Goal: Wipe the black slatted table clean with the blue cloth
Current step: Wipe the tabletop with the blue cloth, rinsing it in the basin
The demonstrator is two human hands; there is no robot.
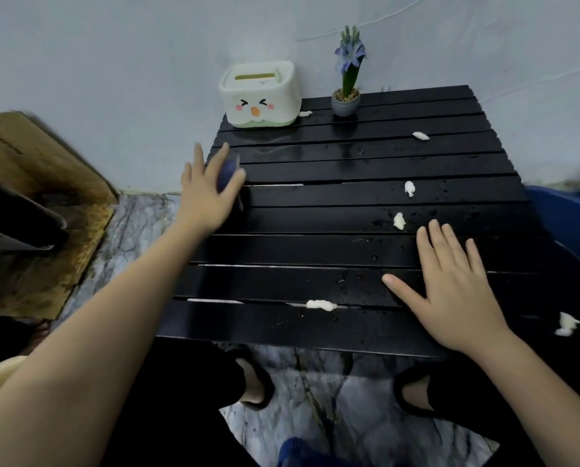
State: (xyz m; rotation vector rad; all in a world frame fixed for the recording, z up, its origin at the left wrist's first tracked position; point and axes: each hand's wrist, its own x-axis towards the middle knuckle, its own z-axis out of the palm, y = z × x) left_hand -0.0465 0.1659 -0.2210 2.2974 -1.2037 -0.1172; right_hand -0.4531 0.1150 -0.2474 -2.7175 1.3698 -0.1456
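Observation:
The black slatted table is wet with droplets, and several white crumpled scraps lie on it, such as one near the front and one at mid right. My left hand is at the table's left edge, its fingers wrapped round a small dark blue object that is blurred; I cannot tell what it is. My right hand lies flat on the front right slats, fingers spread, holding nothing. A blue thing shows at the bottom edge between my legs; whether it is the cloth is unclear.
A white tissue box with a cartoon face and a small potted purple flower stand at the table's back edge by the wall. A blue basin sits to the right. Brown cardboard lies on the floor at left.

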